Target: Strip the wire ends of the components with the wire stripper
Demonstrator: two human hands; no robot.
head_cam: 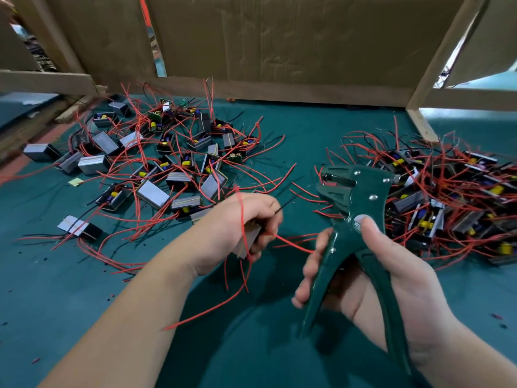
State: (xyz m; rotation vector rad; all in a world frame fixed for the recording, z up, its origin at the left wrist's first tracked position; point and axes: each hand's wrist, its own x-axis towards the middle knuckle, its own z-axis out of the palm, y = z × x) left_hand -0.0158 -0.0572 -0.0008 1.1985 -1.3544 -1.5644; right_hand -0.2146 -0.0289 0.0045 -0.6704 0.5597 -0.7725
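My left hand [237, 228] is closed around a small component [250, 238], mostly hidden by the fingers, with several red wires [243, 219] and a thin black wire trailing from it. One red wire [293, 243] runs from that hand toward my right hand. My right hand [372, 264] grips the handles of the dark green wire stripper [352, 197], which stands upright with its jaws pointing left, above the table. No wire sits in the jaws that I can see.
Many grey and black components with red wires lie scattered at the left [156, 166], and a denser heap is at the right [447, 200]. All rest on a teal table cover [84, 289]. A cardboard wall [279, 43] with wooden posts stands behind.
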